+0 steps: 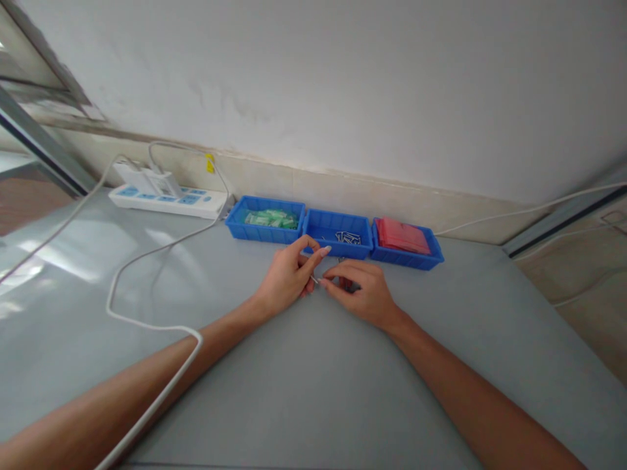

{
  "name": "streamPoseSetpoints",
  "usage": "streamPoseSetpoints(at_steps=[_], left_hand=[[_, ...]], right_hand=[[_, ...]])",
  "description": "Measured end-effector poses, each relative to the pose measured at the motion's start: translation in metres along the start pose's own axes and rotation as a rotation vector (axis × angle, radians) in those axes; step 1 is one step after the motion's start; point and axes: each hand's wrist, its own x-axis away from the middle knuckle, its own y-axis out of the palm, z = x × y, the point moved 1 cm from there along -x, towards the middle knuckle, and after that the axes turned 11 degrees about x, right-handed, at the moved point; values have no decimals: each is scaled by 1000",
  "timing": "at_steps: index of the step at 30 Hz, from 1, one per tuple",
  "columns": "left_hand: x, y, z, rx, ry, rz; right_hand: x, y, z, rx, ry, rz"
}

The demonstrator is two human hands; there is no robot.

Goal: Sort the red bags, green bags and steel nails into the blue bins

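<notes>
Just in front of the middle bin, my left hand (pixel 288 275) is closed, thumb and fingers together around a thin metal screw (pixel 315 280). My right hand (pixel 365 292) is closed too, its thumb and fingertips pinched at the other end of that screw. A bit of dark, shiny metal shows under the right fingers, too small to name. The blue middle bin (pixel 337 249) holds several loose silvery screws (pixel 349 237). To its left, a blue bin (pixel 259 233) contains small green-and-clear packets (pixel 272 218). Red plastic bags (pixel 402 235) lie stacked in the right blue bin (pixel 409 260).
A white power strip (pixel 166 203) with plugged-in adapters (pixel 151 181) sits at the back left. One white cable (pixel 147 322) loops across the grey table (pixel 304 391) and over my left forearm. The wall (pixel 333 91) rises behind the bins.
</notes>
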Motion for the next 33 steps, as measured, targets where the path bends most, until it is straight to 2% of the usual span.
streamPoseSetpoints(at_steps=[6,15,22,24,26,30,33], left_hand=[[0,-1,0,-47,48,54],[2,2,3,-83,53,26],[2,2,0,-84,34,-21],[2,0,1,-107,48,-9],[2,-2,2,-160,79,14],[1,-7,2,-294,130,23],[0,-7,1,-349,153,-14]], right_hand=[[0,-2,-3,-8,-38,-30],[-1,2,-1,21,-83,-34],[-2,-2,-3,-36,-24,-35],[-3,-4,-4,-42,23,6],[-4,-7,-4,-29,108,101],[-5,-10,2,74,370,352],[-4,-7,13,111,557,418]])
